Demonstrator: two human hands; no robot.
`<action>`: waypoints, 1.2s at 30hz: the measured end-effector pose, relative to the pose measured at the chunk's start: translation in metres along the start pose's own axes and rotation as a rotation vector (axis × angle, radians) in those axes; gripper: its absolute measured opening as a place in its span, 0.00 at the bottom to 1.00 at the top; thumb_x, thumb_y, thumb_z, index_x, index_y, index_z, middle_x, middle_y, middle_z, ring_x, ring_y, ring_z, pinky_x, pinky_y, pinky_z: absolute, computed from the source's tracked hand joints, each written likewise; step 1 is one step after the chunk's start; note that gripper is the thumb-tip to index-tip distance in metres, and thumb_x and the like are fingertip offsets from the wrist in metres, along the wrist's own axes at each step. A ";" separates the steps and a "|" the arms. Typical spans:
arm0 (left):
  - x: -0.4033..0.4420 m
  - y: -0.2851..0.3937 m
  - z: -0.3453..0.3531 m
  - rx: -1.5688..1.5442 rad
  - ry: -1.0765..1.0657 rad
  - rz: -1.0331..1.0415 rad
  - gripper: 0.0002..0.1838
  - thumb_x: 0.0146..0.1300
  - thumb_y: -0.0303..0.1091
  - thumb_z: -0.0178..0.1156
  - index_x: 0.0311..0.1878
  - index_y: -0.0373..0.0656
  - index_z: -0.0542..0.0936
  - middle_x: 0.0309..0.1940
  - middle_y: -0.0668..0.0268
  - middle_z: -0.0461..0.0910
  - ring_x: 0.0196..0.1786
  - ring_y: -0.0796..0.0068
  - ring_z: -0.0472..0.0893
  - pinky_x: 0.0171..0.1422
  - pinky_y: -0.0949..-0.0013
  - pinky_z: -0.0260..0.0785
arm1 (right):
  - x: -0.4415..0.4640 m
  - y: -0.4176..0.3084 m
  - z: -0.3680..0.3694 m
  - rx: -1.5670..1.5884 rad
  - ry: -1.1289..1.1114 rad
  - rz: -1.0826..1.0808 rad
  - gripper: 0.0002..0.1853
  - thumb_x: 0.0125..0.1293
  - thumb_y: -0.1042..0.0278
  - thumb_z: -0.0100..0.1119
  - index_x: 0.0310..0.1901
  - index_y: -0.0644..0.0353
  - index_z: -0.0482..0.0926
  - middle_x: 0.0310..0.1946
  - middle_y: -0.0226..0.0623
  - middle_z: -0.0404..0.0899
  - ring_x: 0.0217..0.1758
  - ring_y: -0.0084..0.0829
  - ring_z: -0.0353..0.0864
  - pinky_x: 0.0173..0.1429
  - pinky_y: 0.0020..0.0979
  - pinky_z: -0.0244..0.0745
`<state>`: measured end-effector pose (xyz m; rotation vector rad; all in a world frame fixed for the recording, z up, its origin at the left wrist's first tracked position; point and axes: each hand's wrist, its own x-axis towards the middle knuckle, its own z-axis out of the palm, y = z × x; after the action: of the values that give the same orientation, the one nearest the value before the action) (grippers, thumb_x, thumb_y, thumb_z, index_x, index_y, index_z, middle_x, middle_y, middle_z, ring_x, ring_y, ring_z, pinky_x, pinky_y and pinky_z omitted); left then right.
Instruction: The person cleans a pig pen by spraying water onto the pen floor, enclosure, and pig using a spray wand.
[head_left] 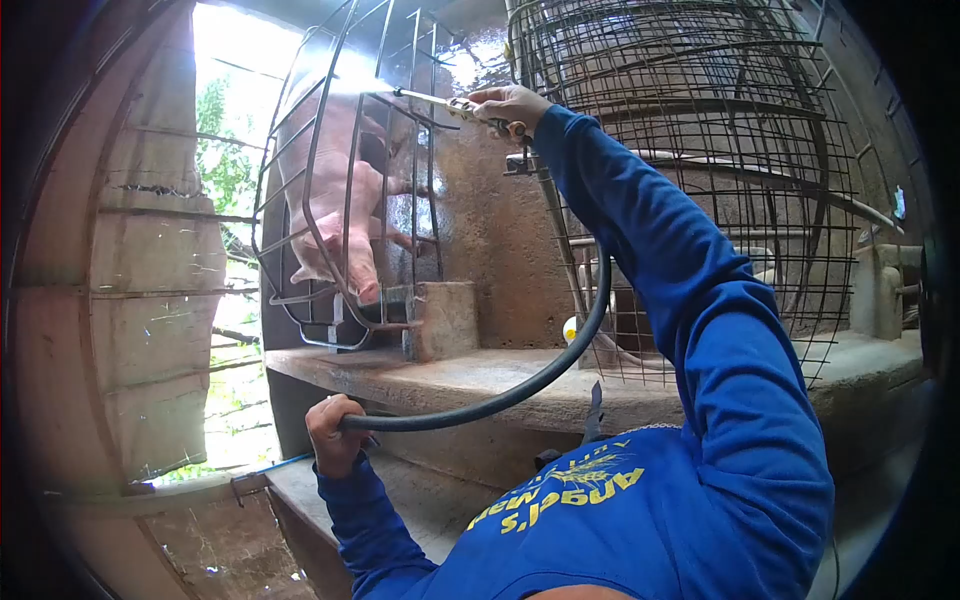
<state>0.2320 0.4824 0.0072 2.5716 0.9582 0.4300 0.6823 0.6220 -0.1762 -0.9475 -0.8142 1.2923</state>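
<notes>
Up at the top middle, my right hand (508, 105) is closed around the handle of a spray gun (462, 106). Its thin nozzle points left through the bars of a metal crate (312, 190), and a whitish spray spreads from the tip. Inside the crate is a pink pig (330, 200), its head low and its snout by a concrete block. My left hand (335, 432) grips a black hose (480, 412) at the lower left. The hose curves up to the right, passing behind my right sleeve towards the gun.
Rusty wire mesh panels (690, 150) stand against the wall on the right. A concrete ledge (520, 375) runs below the crate, with a concrete block (446, 320) on it. To the left are wall boards (160, 250) and a bright gap showing greenery.
</notes>
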 end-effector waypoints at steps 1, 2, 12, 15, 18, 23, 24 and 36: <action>0.001 0.001 0.000 0.013 -0.002 0.004 0.23 0.46 0.55 0.62 0.17 0.43 0.71 0.10 0.69 0.66 0.14 0.74 0.68 0.19 0.71 0.54 | 0.004 0.003 -0.001 -0.008 -0.011 0.003 0.22 0.57 0.69 0.57 0.54 0.62 0.70 0.38 0.38 0.77 0.25 0.19 0.76 0.25 0.18 0.73; 0.002 0.002 -0.002 0.026 -0.006 0.010 0.23 0.46 0.55 0.62 0.17 0.43 0.71 0.10 0.69 0.66 0.14 0.74 0.68 0.19 0.71 0.54 | 0.004 0.003 0.000 0.002 -0.005 0.000 0.22 0.57 0.69 0.57 0.54 0.62 0.70 0.37 0.38 0.77 0.24 0.19 0.75 0.24 0.18 0.73; -0.012 -0.005 -0.006 -0.009 0.048 -0.026 0.25 0.47 0.56 0.61 0.16 0.43 0.71 0.10 0.69 0.67 0.14 0.75 0.68 0.19 0.71 0.54 | -0.021 -0.007 0.024 0.016 0.065 0.000 0.21 0.56 0.69 0.57 0.52 0.62 0.72 0.36 0.36 0.77 0.18 0.15 0.72 0.20 0.17 0.68; -0.018 -0.001 -0.001 0.022 0.025 -0.035 0.26 0.47 0.59 0.60 0.17 0.43 0.71 0.10 0.70 0.67 0.14 0.76 0.69 0.19 0.72 0.55 | -0.023 -0.008 0.029 -0.037 0.068 -0.021 0.20 0.57 0.69 0.57 0.53 0.62 0.72 0.35 0.36 0.77 0.18 0.15 0.72 0.20 0.17 0.68; -0.021 0.001 -0.001 -0.005 0.044 -0.045 0.26 0.48 0.60 0.59 0.18 0.43 0.71 0.10 0.70 0.67 0.15 0.77 0.70 0.19 0.73 0.56 | -0.013 -0.002 0.031 -0.056 0.082 -0.035 0.21 0.57 0.67 0.57 0.53 0.60 0.71 0.28 0.34 0.76 0.16 0.16 0.70 0.17 0.18 0.65; -0.030 0.001 -0.003 -0.061 0.054 -0.006 0.24 0.51 0.56 0.59 0.18 0.43 0.71 0.10 0.70 0.68 0.14 0.78 0.70 0.18 0.74 0.56 | -0.010 0.001 0.033 -0.089 -0.108 -0.008 0.22 0.57 0.60 0.57 0.54 0.54 0.71 0.17 0.30 0.74 0.09 0.16 0.65 0.10 0.21 0.57; -0.031 0.004 -0.003 -0.060 0.067 -0.011 0.24 0.51 0.56 0.59 0.18 0.43 0.71 0.10 0.70 0.68 0.14 0.78 0.70 0.18 0.74 0.56 | -0.009 -0.004 0.033 -0.116 -0.060 0.017 0.21 0.57 0.60 0.57 0.53 0.54 0.72 0.18 0.30 0.74 0.10 0.16 0.66 0.10 0.21 0.58; -0.044 0.022 0.021 -0.115 0.036 -0.044 0.25 0.40 0.57 0.64 0.18 0.42 0.71 0.11 0.69 0.65 0.15 0.73 0.67 0.19 0.70 0.53 | -0.037 -0.065 0.026 -0.054 0.080 -0.069 0.22 0.56 0.67 0.57 0.54 0.62 0.70 0.30 0.39 0.77 0.17 0.17 0.73 0.14 0.17 0.65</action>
<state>0.2207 0.4321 -0.0084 2.4429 0.9715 0.5050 0.6808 0.5866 -0.1052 -0.9999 -0.8162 1.1709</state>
